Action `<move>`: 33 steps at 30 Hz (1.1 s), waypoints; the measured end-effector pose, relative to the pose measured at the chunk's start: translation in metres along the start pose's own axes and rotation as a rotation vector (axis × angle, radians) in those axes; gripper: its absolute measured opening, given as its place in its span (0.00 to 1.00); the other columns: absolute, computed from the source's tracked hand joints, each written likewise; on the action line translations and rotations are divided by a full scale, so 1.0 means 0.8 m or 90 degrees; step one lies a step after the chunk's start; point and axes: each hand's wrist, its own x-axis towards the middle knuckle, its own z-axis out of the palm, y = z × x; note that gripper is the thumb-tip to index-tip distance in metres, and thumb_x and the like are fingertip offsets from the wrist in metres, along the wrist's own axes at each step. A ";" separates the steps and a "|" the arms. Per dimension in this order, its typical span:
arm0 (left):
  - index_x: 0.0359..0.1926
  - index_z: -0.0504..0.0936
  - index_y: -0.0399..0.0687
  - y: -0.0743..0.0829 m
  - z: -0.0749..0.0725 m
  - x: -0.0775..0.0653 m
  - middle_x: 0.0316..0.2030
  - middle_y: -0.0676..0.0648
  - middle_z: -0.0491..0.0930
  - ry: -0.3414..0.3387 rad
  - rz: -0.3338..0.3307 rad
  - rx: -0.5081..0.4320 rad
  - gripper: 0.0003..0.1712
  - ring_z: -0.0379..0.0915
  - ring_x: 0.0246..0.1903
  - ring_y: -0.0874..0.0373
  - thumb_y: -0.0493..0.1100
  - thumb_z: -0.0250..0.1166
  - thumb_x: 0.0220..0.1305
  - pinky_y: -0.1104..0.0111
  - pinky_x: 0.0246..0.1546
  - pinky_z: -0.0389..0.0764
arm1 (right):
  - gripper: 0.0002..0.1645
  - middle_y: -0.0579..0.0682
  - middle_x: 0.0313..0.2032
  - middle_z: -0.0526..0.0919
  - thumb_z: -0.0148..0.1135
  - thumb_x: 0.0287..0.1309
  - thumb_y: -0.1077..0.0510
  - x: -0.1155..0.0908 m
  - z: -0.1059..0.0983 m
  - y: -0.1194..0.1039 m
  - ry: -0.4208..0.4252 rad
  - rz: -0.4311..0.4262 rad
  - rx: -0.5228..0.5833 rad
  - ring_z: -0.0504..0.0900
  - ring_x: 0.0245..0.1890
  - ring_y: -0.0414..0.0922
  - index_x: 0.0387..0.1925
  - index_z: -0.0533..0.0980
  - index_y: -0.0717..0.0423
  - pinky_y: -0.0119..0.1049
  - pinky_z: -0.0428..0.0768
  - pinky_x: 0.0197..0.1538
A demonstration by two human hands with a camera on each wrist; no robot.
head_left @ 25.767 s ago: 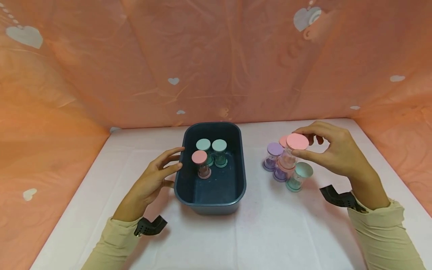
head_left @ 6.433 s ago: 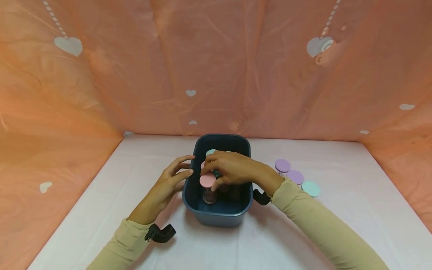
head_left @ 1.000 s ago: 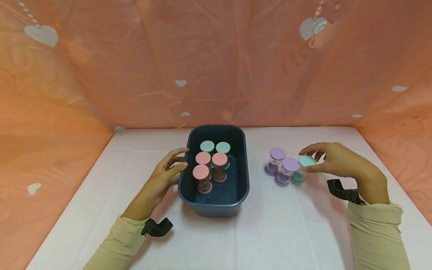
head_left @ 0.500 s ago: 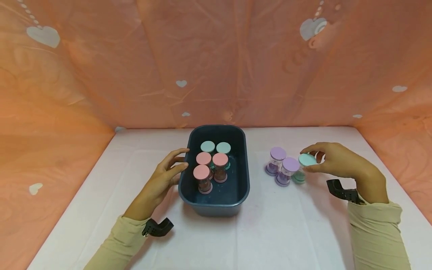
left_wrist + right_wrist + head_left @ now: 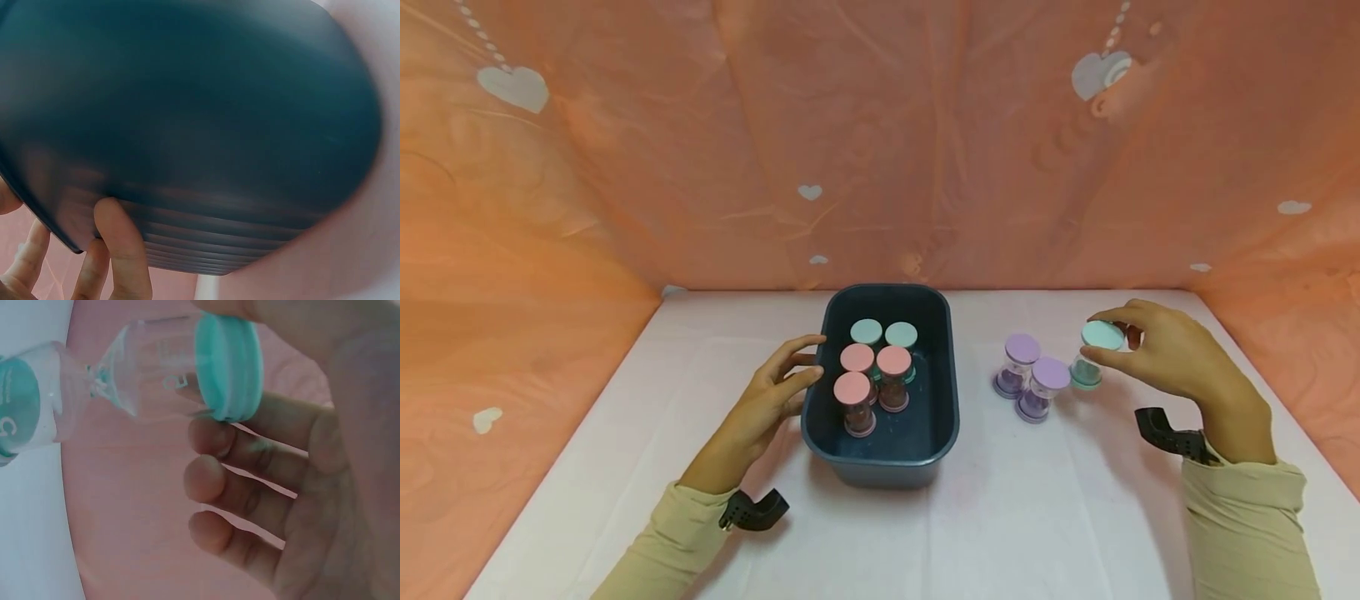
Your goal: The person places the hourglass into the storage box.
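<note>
My right hand [image 5: 1172, 346] pinches a mint-green sand timer [image 5: 1086, 371] by its top cap, thumb on one side and fingers on the other. In the right wrist view, the timer's clear glass [image 5: 150, 369] narrows at the waist, and green sand lies at the far end. Two purple sand timers, one nearer [image 5: 1034, 404] and one behind [image 5: 1011, 379], stand left of it. My left hand [image 5: 760, 408] touches the left side of a dark blue bin [image 5: 883, 475] with loosely extended fingers; its fingertips [image 5: 115, 215] rest against the outer wall in the left wrist view.
Inside the bin, three pink-capped timers [image 5: 852, 388] stand upright in front of two mint-capped ones [image 5: 867, 332]. White cloth [image 5: 1000, 517] covers the table. An orange sheet [image 5: 880, 150] with pale hearts walls in the back and sides.
Over the last second my right hand has drawn the mint timer up and right, away from the purple ones. Since the oldest frame, two more pink timers stand in the bin.
</note>
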 end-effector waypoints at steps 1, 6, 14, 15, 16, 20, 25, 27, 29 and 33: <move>0.69 0.67 0.58 0.000 0.000 0.000 0.59 0.45 0.64 0.000 -0.001 0.000 0.27 0.67 0.57 0.47 0.47 0.59 0.71 0.58 0.50 0.74 | 0.24 0.43 0.31 0.78 0.72 0.51 0.38 0.000 -0.001 0.000 0.008 0.002 0.001 0.69 0.30 0.36 0.47 0.83 0.44 0.33 0.65 0.30; 0.69 0.67 0.58 0.001 0.001 -0.002 0.60 0.44 0.64 0.003 -0.002 -0.003 0.27 0.66 0.57 0.47 0.47 0.59 0.71 0.59 0.50 0.75 | 0.25 0.44 0.30 0.78 0.74 0.49 0.40 0.000 -0.002 0.000 0.046 -0.006 0.013 0.69 0.30 0.35 0.47 0.82 0.46 0.32 0.65 0.29; 0.69 0.67 0.58 0.001 0.002 -0.003 0.59 0.44 0.64 0.004 -0.003 0.000 0.27 0.66 0.57 0.46 0.47 0.59 0.71 0.59 0.50 0.75 | 0.24 0.44 0.30 0.79 0.78 0.45 0.46 0.001 -0.003 -0.006 0.111 -0.020 0.032 0.69 0.31 0.35 0.45 0.83 0.46 0.31 0.65 0.31; 0.69 0.67 0.58 0.001 0.002 -0.002 0.59 0.44 0.64 0.005 -0.003 0.001 0.27 0.67 0.57 0.47 0.47 0.59 0.71 0.59 0.50 0.75 | 0.24 0.44 0.30 0.79 0.78 0.45 0.46 0.001 -0.003 -0.006 0.117 -0.021 0.032 0.68 0.31 0.34 0.45 0.83 0.46 0.30 0.65 0.31; 0.69 0.67 0.58 0.001 0.001 -0.002 0.59 0.45 0.64 0.005 -0.002 0.001 0.27 0.67 0.57 0.47 0.47 0.59 0.71 0.59 0.50 0.75 | 0.24 0.44 0.30 0.79 0.78 0.45 0.46 0.002 -0.003 -0.006 0.121 -0.022 0.032 0.68 0.31 0.33 0.45 0.83 0.46 0.30 0.64 0.31; 0.69 0.67 0.58 0.001 0.001 -0.002 0.59 0.45 0.64 0.007 0.001 -0.002 0.27 0.67 0.56 0.48 0.47 0.59 0.71 0.59 0.49 0.75 | 0.24 0.43 0.32 0.79 0.79 0.44 0.47 0.003 -0.003 -0.007 0.138 -0.035 0.040 0.68 0.32 0.32 0.45 0.83 0.46 0.26 0.63 0.32; 0.69 0.67 0.58 0.001 0.000 -0.003 0.59 0.44 0.64 0.009 0.001 -0.003 0.27 0.67 0.56 0.47 0.47 0.59 0.71 0.59 0.50 0.75 | 0.23 0.42 0.32 0.78 0.79 0.43 0.47 0.004 -0.004 -0.011 0.152 -0.037 0.056 0.67 0.32 0.30 0.44 0.83 0.44 0.25 0.62 0.33; 0.69 0.67 0.58 0.000 0.001 -0.003 0.59 0.44 0.64 0.009 -0.001 -0.001 0.27 0.66 0.57 0.46 0.47 0.59 0.71 0.59 0.50 0.75 | 0.22 0.41 0.31 0.77 0.79 0.43 0.47 0.003 -0.004 -0.013 0.157 -0.040 0.064 0.67 0.32 0.29 0.43 0.83 0.44 0.25 0.62 0.33; 0.69 0.67 0.58 0.001 0.001 -0.003 0.60 0.44 0.64 0.008 -0.003 0.002 0.27 0.66 0.58 0.46 0.47 0.59 0.72 0.59 0.50 0.74 | 0.21 0.40 0.30 0.76 0.79 0.43 0.48 0.003 -0.005 -0.016 0.162 -0.047 0.068 0.66 0.32 0.29 0.42 0.83 0.44 0.25 0.63 0.33; 0.70 0.66 0.58 0.001 0.002 -0.003 0.61 0.43 0.63 0.005 -0.003 0.007 0.28 0.65 0.59 0.45 0.48 0.59 0.72 0.58 0.51 0.74 | 0.20 0.40 0.29 0.76 0.79 0.44 0.48 0.003 -0.006 -0.021 0.163 -0.050 0.070 0.66 0.32 0.29 0.41 0.83 0.43 0.25 0.62 0.33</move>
